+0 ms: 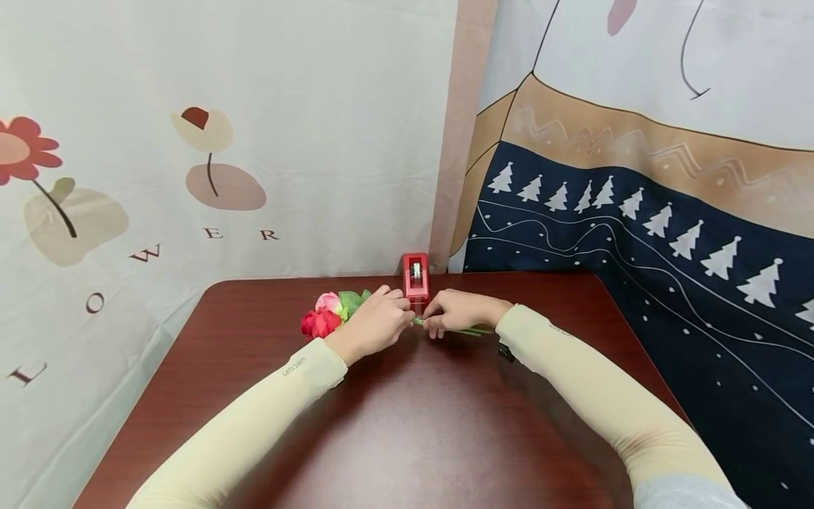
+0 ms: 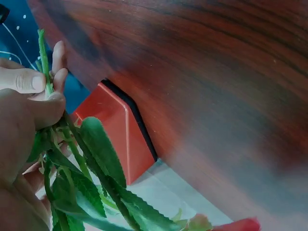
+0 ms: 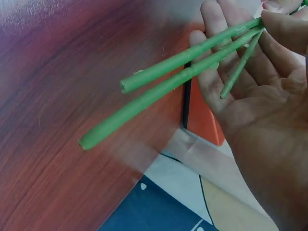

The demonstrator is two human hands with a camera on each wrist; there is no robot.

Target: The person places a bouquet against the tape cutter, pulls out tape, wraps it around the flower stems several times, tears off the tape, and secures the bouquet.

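My left hand (image 1: 380, 318) grips a small bunch of artificial flowers by the stems, and its thumb lies over them in the left wrist view. A red bloom (image 1: 320, 323) and a pink bloom (image 1: 328, 302) stick out to the left, beside green leaves (image 2: 103, 149). Close by on the right, my right hand (image 1: 467, 309) pinches the bunch between thumb and fingers. Green stem ends (image 3: 139, 106) of uneven length cross its palm in the right wrist view. Just behind both hands stands a red tape dispenser (image 1: 416, 276), its near end between them.
A dark reddish-brown table (image 1: 413, 424) lies under the hands. Behind its far edge hangs a pale cloth printed with flowers and letters (image 1: 318, 141). Navy cloth with white trees (image 1: 572, 226) hangs along the right side.
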